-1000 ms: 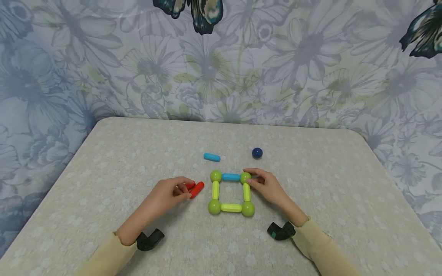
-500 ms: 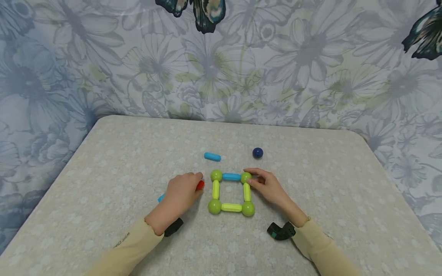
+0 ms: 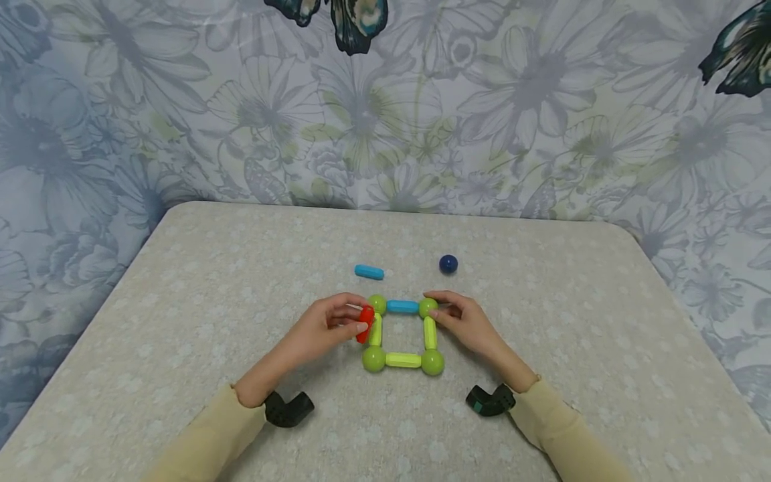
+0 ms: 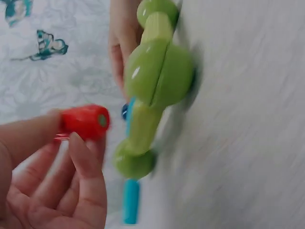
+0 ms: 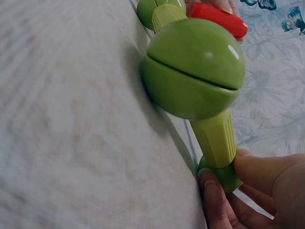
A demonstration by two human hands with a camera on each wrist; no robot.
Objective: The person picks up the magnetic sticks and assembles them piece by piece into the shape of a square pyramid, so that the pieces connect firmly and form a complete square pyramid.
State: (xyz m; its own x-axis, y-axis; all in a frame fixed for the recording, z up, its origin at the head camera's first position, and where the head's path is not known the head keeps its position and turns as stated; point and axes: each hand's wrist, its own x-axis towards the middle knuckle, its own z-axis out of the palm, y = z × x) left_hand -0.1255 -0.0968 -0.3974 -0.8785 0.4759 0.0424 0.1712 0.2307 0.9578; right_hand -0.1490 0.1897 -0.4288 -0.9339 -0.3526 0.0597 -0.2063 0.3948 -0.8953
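Observation:
A square of green balls and short rods (image 3: 403,360) lies on the table, its far side a blue rod (image 3: 402,306). My left hand (image 3: 322,328) pinches a red rod (image 3: 365,324) between thumb and fingers, tilted up beside the square's left side. In the left wrist view, the red rod (image 4: 86,121) points its end at the camera, and a sliver of more red shows beneath it. My right hand (image 3: 468,327) grips the far right green ball (image 3: 428,308) with thumb and fingers. In the right wrist view, a near green ball (image 5: 195,69) covers much of the square.
A loose blue rod (image 3: 369,272) lies beyond the square's far left corner. A dark blue ball (image 3: 448,264) rests behind the right hand. The pale patterned table (image 3: 542,281) meets a flowered backdrop (image 3: 421,134) at its far edge.
My left hand has moved right, bringing the red rod up beside the square, after turning palm-down midway. A bit of blue seen left of that hand is now out of sight. The right hand stays put.

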